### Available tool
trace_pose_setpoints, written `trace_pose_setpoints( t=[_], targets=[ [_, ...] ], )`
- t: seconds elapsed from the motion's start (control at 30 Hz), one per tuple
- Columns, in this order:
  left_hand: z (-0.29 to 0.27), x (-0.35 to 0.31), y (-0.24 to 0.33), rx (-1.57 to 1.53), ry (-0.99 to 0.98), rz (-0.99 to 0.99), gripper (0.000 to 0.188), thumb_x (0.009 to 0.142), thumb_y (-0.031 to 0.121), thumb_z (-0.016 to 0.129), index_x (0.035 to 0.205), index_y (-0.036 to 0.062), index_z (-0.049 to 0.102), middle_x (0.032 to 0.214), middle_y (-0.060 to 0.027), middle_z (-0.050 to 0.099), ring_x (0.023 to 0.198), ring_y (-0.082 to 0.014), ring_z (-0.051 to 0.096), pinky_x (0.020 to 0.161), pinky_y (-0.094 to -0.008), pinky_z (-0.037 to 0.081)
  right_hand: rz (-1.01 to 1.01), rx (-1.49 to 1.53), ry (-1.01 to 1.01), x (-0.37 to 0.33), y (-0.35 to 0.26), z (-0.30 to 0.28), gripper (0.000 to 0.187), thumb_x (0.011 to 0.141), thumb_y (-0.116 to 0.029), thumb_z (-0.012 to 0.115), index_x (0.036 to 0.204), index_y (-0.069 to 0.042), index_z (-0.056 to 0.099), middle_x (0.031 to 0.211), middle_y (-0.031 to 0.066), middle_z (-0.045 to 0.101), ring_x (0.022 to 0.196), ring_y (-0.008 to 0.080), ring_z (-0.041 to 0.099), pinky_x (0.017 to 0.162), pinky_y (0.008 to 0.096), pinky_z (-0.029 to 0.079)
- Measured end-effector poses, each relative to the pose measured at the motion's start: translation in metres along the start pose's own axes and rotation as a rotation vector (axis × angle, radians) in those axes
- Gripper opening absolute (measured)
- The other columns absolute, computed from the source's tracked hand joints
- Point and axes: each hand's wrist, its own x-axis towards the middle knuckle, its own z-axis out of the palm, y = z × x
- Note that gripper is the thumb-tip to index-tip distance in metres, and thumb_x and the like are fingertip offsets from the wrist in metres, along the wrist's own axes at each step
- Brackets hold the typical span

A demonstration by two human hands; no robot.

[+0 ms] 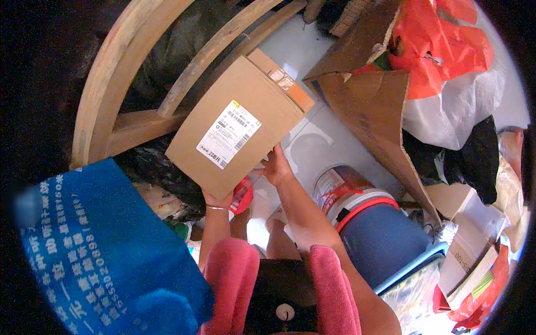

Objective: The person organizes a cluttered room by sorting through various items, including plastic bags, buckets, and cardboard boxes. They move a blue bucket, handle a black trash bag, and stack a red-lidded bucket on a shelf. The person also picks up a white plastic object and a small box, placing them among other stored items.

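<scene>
A brown cardboard box with a white shipping label on its broad face is held tilted in front of me. Clear tape shows on its far end. My left hand grips the near corner, its fingers mostly hidden beneath the box. At the right edge, my right hand supports the box with its fingers partly out of sight behind it. A bracelet circles my left wrist, and below it a red object shows between my forearms.
A blue printed bag fills the lower left, below a curved wooden frame. Right of my arm stand a blue bucket and a large open carton with red, white and black plastic bags. Flattened cardboard lies farther right.
</scene>
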Motion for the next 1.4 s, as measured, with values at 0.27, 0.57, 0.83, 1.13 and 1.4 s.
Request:
trace_pose_setpoints(
  t=[0.27, 0.57, 0.83, 1.13, 1.4],
  targets=[
    [-0.009, -0.004, -0.015, -0.196, -0.048, 0.03, 0.07, 0.081, 0.058, 0.042, 0.135, 0.0145, 0.03, 0.138, -0.0133, 0.032, 0.127, -0.0381, 0.028, 0.094, -0.0627, 0.03, -0.094, -0.178, 0.035, 0.005, 0.0, 0.011, 0.066, 0.084, -0.05, 0.047, 0.138, -0.024, 0.018, 0.14, 0.01, 0.023, 0.123, 0.04, 0.03, 0.084, 0.0606, 0.04],
    [0.056, -0.038, -0.018, -0.039, 0.022, -0.271, 0.058, 0.079, 0.059, 0.041, 0.116, 0.0145, 0.05, 0.108, -0.0076, 0.057, 0.092, -0.0294, 0.055, 0.068, -0.0442, 0.046, -0.051, 0.0, 0.25, -0.036, 0.036, -0.001, 0.065, 0.085, -0.026, 0.053, 0.138, -0.013, 0.017, 0.126, 0.0152, 0.042, 0.104, 0.0362, 0.05, 0.068, 0.0474, 0.052],
    [0.118, -0.181, -0.085, 1.03, -0.034, -0.33, 0.05, 0.075, 0.026, 0.064, 0.117, 0.003, 0.05, 0.112, -0.0094, 0.055, 0.101, -0.0232, 0.054, 0.089, -0.0353, 0.042, -0.196, 0.002, 0.415, -0.241, 0.116, -0.013, 0.03, 0.082, -0.023, 0.058, 0.106, -0.005, 0.056, 0.084, 0.0085, 0.062, 0.067, 0.0158, 0.059, 0.06, 0.0294, 0.048],
    [0.356, -0.369, -0.172, 1.92, -1.244, 0.644, 0.056, 0.065, 0.016, 0.071, 0.112, -0.0023, 0.048, 0.115, -0.0207, 0.048, 0.103, -0.0368, 0.048, 0.088, -0.0401, 0.041, -0.145, -0.49, -0.02, -0.474, 0.122, -0.073, 0.019, 0.083, -0.019, 0.058, 0.087, -0.001, 0.058, 0.07, 0.0037, 0.058, 0.062, 0.0114, 0.056, 0.054, 0.0256, 0.045],
    [0.323, -0.319, -0.196, 2.044, -0.845, 0.072, 0.043, 0.068, 0.02, 0.06, 0.105, 0.0001, 0.05, 0.088, -0.0221, 0.06, 0.084, -0.0344, 0.06, 0.076, -0.0388, 0.046, -0.839, -0.541, 1.177, -0.602, 0.038, -0.152, 0.008, 0.077, -0.006, 0.059, 0.081, 0.0, 0.06, 0.073, 0.0096, 0.058, 0.068, 0.0185, 0.057, 0.063, 0.0296, 0.045]
  ],
)
